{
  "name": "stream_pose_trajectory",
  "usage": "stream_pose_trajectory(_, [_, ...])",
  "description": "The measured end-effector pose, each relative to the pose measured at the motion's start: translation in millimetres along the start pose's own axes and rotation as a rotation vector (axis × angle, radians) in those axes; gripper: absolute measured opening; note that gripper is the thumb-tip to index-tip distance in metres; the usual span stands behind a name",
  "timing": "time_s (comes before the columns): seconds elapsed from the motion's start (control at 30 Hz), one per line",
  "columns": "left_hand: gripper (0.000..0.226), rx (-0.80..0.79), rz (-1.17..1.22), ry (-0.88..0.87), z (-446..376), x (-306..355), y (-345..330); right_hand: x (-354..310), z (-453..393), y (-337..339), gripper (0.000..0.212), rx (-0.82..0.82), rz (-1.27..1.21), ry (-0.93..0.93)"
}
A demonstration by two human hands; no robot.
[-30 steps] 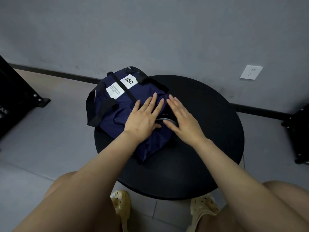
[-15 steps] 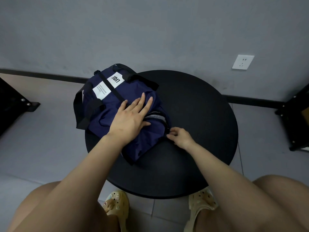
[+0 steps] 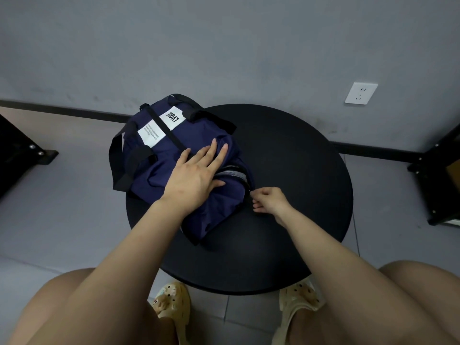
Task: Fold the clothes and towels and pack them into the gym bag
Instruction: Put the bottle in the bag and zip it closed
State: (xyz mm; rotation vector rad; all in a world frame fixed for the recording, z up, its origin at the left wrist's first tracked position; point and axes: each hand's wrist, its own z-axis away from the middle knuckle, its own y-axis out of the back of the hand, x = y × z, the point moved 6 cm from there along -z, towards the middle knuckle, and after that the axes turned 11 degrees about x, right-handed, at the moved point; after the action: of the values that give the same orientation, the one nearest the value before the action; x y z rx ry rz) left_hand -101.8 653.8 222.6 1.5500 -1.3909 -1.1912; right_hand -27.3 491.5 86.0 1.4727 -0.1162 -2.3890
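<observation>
Left hand [image 3: 196,174] flat, fingers straight, pressing navy gym bag [image 3: 174,158] on round black surface [image 3: 298,195]. Right hand [image 3: 270,200] pinching zipper at bag's right end.

A round, matte black table [image 3: 286,150] stands on a grey tiled floor [image 3: 62,195], close to a grey wall. On its left part lies a navy blue fabric gym bag [image 3: 159,170] with black webbing straps and white labels; the bag's far left end hangs over the table's edge. A strip of grey cloth [image 3: 232,173] shows in the bag's opening. The right half of the tabletop shows only its dark surface.
</observation>
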Motion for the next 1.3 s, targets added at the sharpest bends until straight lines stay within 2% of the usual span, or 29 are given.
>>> stream_pose_trajectory(0.17, [0.077, -0.02, 0.02, -0.007, -0.3, -0.7, 2.5, -15.0, 12.5, 0.3, 0.016, -0.024, 0.002, -0.041])
stream_pose_trajectory(0.37, [0.072, -0.04, 0.047, -0.003, -0.8, -2.0, 5.0, -48.4, 30.7, 1.7, 0.009, -0.031, -0.041, 0.063])
stream_pose_trajectory(0.57, [0.066, -0.053, 0.076, 0.01, -1.8, -1.5, 5.9, -86.2, 53.1, 11.5, 0.015, -0.059, -0.089, 0.195])
stream_pose_trajectory(0.77, [0.067, -0.067, 0.111, 0.024, -2.0, -0.9, 7.4, -118.8, 74.5, -0.5, 0.016, -0.033, 0.146, 0.409])
stream_pose_trajectory(0.93, [0.07, -0.059, 0.148, 0.013, -3.3, -3.8, 9.4, -135.6, 99.1, -22.4, 0.015, -0.012, 0.475, 0.695])
stream_pose_trajectory(1.03, [0.08, -0.142, 0.184, -0.03, -0.9, -8.1, 7.6, -128.2, 113.8, -37.2, 0.013, -0.056, 0.634, 0.837])
stream_pose_trajectory(1.13, [0.087, -0.241, 0.284, -0.04, 5.6, -23.4, 12.7, -119.0, 107.2, -32.6, 0.011, -0.106, 0.434, 0.662])
stream_pose_trajectory(1.3, [0.065, -0.226, 0.316, 0.04, 28.1, -49.5, 20.8, -96.7, 103.8, -36.6, 0.024, -0.178, -0.082, 0.155])
